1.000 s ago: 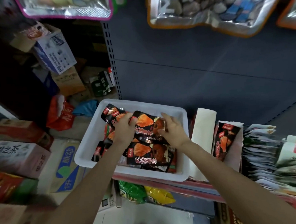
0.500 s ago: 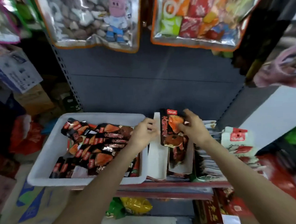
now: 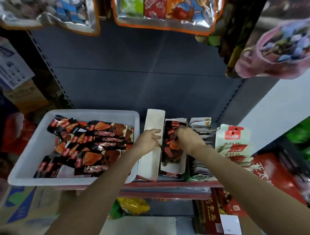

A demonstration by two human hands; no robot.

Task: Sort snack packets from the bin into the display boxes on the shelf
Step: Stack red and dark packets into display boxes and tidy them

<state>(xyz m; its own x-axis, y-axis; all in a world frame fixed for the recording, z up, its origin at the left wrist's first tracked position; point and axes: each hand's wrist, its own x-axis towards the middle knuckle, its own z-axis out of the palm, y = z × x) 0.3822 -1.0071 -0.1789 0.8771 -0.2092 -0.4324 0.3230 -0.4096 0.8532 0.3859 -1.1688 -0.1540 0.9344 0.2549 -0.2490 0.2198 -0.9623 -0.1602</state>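
Right hand (image 3: 188,139) pinches black snack packets (image 3: 171,145) in the display box (image 3: 173,167), hiding their middles; left hand (image 3: 149,141) fingers relaxed on the box flap (image 3: 151,153).

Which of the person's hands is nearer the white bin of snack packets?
Left. The left hand rests on the box flap just beside the white bin; the right hand is farther, over the display box.

White bin (image 3: 44,141); black, red and orange packets (image 3: 98,145); white display boxes (image 3: 152,135); dark grey shelf back (image 3: 139,78).
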